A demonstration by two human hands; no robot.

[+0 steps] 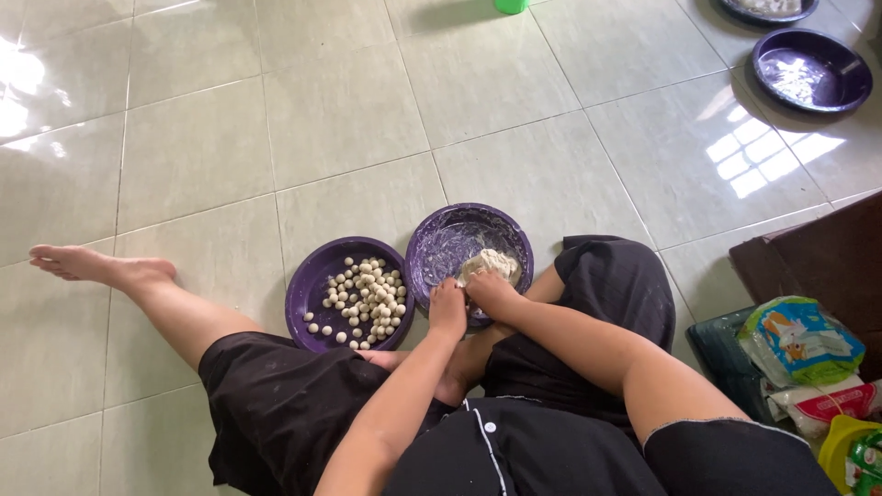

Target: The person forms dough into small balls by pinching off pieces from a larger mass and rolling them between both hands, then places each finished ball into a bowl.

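Observation:
I sit on a tiled floor with two purple bowls between my legs. The right purple bowl [450, 241] holds a pale lump of dough [489, 264]. My right hand [492, 292] rests at the near rim, fingers pinching the edge of the dough. My left hand [447, 308] is beside it, fingers closed at the same spot, seemingly on a small piece of dough. The left purple bowl [312, 285] holds several small round dough balls [367, 289].
Two more dark purple bowls [810, 69] lie at the far right. Plastic food packets [801, 340] and a yellow container [841, 445] sit at my right beside a dark brown mat [818, 257]. My bare left leg [138, 285] stretches to the left. A green object [510, 5] stands at the top edge.

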